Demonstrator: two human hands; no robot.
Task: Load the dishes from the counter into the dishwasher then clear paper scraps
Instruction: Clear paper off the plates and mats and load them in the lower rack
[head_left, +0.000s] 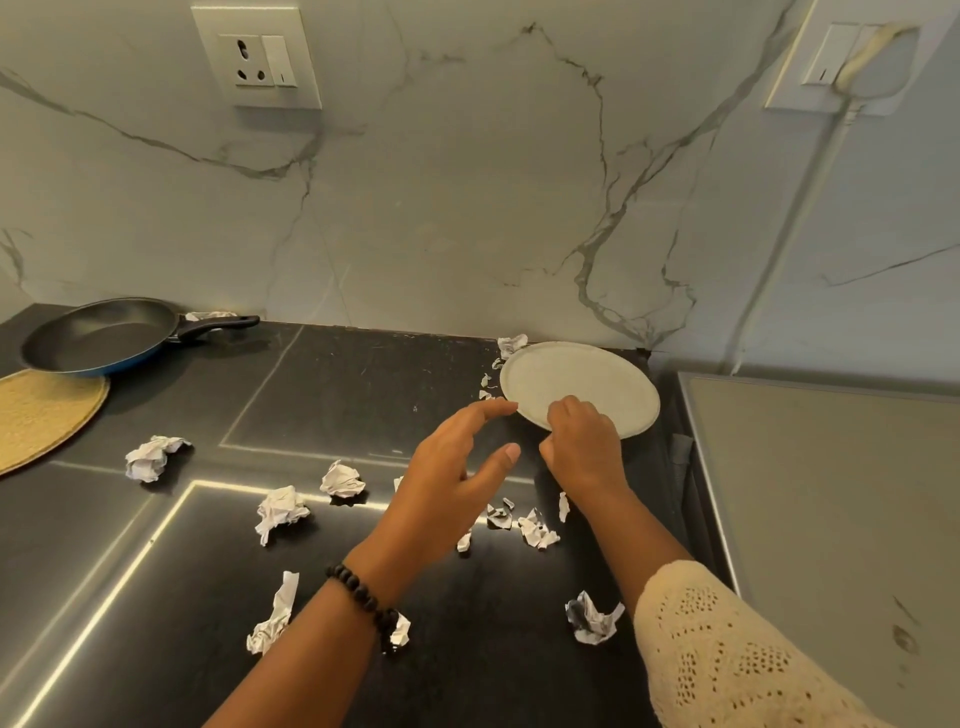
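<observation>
Right hand (582, 447) covers near rim of plate (576, 382); can't tell if fingers grip the edge or just lie on it, fingertips curled out of sight. Left hand (452, 486) hides part of the paper scraps (535, 527) under palm & wrist; one scrap behind bracelet (363, 597) only half seen. Woven mat (41, 415) cut off by left edge. Small scrap behind pan (104, 335) handle mostly hidden. Steel surface (831, 493) at right runs off frame; can't say what it is. Both forearms cut by bottom edge. Plug (878, 67) top right blurred, cord detail unclear. Bench (363, 384) front edge out of view.
</observation>
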